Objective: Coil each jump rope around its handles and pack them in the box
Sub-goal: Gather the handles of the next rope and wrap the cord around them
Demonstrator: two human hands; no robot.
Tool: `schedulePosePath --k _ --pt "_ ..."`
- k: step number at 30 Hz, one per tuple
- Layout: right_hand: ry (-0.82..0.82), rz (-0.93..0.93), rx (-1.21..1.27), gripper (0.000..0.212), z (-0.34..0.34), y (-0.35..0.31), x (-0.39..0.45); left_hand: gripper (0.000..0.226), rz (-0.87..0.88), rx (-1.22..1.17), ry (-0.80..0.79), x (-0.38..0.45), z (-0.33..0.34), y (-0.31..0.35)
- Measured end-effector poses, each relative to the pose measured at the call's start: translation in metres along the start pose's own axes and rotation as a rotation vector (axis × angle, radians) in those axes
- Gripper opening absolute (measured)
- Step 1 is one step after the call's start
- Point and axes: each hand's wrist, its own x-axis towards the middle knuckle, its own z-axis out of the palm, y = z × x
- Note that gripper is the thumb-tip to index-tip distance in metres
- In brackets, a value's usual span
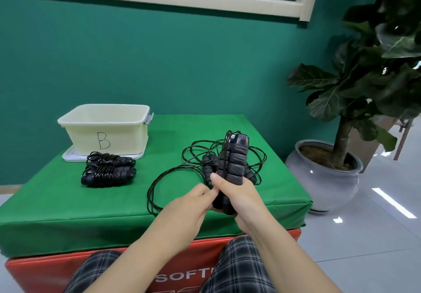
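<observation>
1. One box, marked "B", open-topped, standing on a white lid at the far left of the green surface.
2. Two coiled ropes, just in front of the box, side by side.
3. One pair of handles, right of the box, upright; right hand wraps them, thumb on front.
4. Left hand pinches the cord beside the handles.
5. Loose cord and further handles behind the held pair; count unclear.
6. Box interior not visible.
</observation>
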Motion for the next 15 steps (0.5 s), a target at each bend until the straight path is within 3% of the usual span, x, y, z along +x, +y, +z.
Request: schedulePosePath --k 4,10,15 --pt "0.008 0.021 -0.002 0.023 -0.005 0.002 0.003 0.044 0.032 -0.047 -0.031 -0.002 -0.003 -0.010" --pt "-0.041 0.038 0.095 0.006 -0.023 -0.004 0.003 0.028 -0.191 -0.084 -0.068 -0.010 -0.026 -0.047" --pt "-0.048 0.048 0.119 0.005 -0.033 -0.005 0.001 0.025 -0.220 -0.222 -0.128 -0.016 -0.030 -0.056"
